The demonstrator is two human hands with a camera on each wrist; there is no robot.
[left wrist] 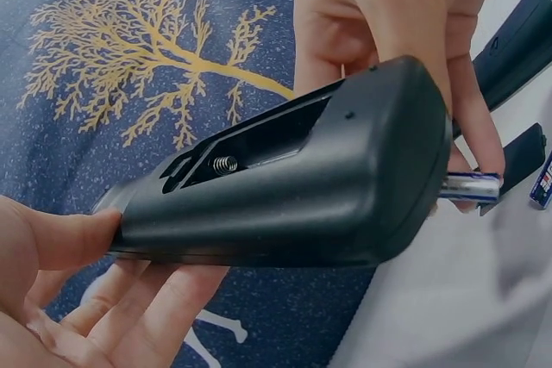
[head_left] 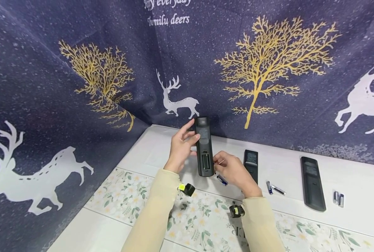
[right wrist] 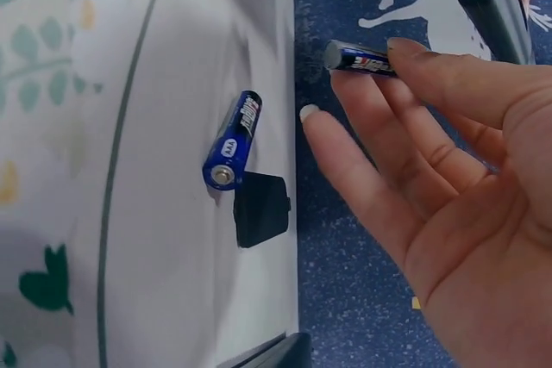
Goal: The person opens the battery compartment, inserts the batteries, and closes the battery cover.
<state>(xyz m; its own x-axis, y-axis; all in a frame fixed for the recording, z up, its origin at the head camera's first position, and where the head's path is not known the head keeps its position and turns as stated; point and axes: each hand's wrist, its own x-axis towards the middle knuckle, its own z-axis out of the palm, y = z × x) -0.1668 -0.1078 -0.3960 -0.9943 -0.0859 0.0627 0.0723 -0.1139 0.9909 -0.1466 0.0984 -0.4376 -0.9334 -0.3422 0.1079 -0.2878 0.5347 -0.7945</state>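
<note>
A black remote control (head_left: 203, 141) is held upright by my left hand (head_left: 180, 150), thumb on its back and fingers round the side. Its battery compartment (head_left: 205, 161) is uncovered, and a coil spring (left wrist: 225, 165) shows inside. My right hand (head_left: 232, 170), beside the remote's lower end, pinches a blue AAA battery (right wrist: 358, 59) between thumb and fingers. Another blue AAA battery (right wrist: 233, 140) lies on the table below that hand. Touching or very near it is a small black battery cover (right wrist: 262, 209).
To the right lie a second black remote (head_left: 251, 162), a pair of batteries (head_left: 278, 189), a third remote (head_left: 312, 183) and another battery pair (head_left: 338, 198). A dark blue printed cloth (head_left: 187, 63) hangs behind the white table (head_left: 136, 154). A floral strip (head_left: 127, 185) crosses the table's front.
</note>
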